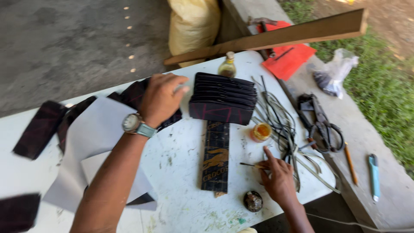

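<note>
My left hand (160, 98), with a watch on its wrist, reaches over dark leather pieces (134, 92) at the back of the white table (181, 172), fingers spread and curled, close to a stack of dark folded leather pieces (222, 97). My right hand (278, 174) pinches a thin brush (250, 165) near the table's right edge. Between the hands lies a long dark strip with a gold animal print (216, 157). A small open jar of yellow glue (261, 131) stands just beyond the brush.
White paper sheets (97, 129) and dark leather scraps (41, 127) lie at left. A glass bottle (227, 65), a bundle of thin strips (280, 121), big shears (321, 125), a pencil (350, 163), a blue cutter (374, 176), a round dark lid (252, 201) and a plank (276, 36) lie around.
</note>
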